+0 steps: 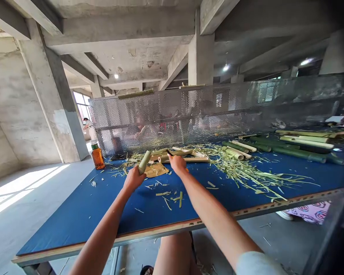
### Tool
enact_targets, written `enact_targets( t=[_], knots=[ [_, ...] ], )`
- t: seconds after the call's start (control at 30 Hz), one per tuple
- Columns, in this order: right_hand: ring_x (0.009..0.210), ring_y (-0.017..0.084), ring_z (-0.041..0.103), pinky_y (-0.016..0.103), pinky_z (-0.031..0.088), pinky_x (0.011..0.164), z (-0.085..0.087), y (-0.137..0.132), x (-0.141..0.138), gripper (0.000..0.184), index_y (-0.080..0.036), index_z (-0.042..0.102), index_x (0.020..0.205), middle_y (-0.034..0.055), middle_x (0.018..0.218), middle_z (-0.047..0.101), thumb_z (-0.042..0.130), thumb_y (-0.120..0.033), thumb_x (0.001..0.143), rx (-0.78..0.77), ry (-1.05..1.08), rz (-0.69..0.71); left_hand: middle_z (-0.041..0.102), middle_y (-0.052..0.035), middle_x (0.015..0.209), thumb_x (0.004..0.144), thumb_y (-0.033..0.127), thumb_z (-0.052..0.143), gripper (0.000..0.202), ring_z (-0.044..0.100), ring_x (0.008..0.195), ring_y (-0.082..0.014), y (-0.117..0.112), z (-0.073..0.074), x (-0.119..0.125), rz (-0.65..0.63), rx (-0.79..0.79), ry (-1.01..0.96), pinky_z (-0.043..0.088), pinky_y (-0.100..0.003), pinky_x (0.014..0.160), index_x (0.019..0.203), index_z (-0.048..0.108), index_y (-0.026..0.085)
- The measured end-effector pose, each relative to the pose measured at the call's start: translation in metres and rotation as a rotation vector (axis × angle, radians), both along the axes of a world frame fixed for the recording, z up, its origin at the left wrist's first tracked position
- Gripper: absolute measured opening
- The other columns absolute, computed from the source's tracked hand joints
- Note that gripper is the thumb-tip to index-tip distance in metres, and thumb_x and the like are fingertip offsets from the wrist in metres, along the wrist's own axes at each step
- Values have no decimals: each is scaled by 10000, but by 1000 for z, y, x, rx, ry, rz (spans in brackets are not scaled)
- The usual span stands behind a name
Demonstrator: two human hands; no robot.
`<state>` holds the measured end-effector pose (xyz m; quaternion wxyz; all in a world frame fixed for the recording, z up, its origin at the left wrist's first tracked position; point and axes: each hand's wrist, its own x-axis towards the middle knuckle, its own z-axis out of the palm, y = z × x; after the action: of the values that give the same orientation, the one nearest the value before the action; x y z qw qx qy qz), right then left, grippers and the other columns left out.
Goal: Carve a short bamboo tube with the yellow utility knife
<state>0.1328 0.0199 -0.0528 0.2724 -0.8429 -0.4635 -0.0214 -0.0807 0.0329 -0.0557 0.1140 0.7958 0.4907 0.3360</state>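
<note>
My left hand (134, 178) is closed around the lower end of a pale green, peeled-looking bamboo piece (145, 162), which tilts up and to the right. My right hand (178, 164) is closed on a small dark tool (169, 152); only its black end shows beyond the fingers, so its kind is unclear. The hands are apart, both above the blue table (103, 214). Between and behind them lies a brown flat sheet (156, 170) with shavings on it. Just beyond my right hand are split bamboo pieces (199, 159).
Bamboo shavings (246, 172) spread over the table's middle and right. Green bamboo poles (301, 154) lie farther right. An amber-filled bottle (98, 156) stands at the left edge. A perforated metal screen (172, 114) borders the back. Patterned purple fabric (312, 212) shows below the right edge.
</note>
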Motion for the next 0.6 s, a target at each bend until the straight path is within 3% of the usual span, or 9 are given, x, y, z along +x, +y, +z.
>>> enact_targets(
  t=[0.1,0.23,0.3,0.47,0.6],
  knots=[
    [830,274,654,293,442,603,3,-3,12,742,-50,683,907,244,881,665,141,-557,898,92,-3,-19,556,0,584,676,232,535,118,529,438,-114,3,4,-1,47,-40,-136,353,-201,422,766,489,171],
    [792,244,652,273,425,610,11,-4,-18,703,-136,684,863,155,820,690,199,-644,854,118,-190,340,521,27,552,674,238,544,131,519,396,-106,10,8,-6,82,-85,-259,365,-197,403,755,462,176],
    [806,245,647,277,424,627,12,-4,-38,700,-148,677,880,142,832,692,216,-673,835,126,-285,436,512,30,541,675,245,547,133,523,398,-108,12,8,-10,87,-63,-248,365,-198,408,745,458,177],
    [803,244,649,277,437,647,6,-4,-61,751,-138,681,877,146,854,691,180,-695,825,65,-359,473,565,-5,603,700,268,535,137,562,473,-124,14,6,-18,122,-8,-106,374,-207,458,774,481,166],
    [842,244,647,281,453,687,2,-5,-64,754,-126,685,906,160,883,687,176,-678,837,5,-371,418,633,-64,723,702,275,538,160,611,652,-176,16,7,-23,145,77,124,373,-226,520,811,525,159]
  ],
)
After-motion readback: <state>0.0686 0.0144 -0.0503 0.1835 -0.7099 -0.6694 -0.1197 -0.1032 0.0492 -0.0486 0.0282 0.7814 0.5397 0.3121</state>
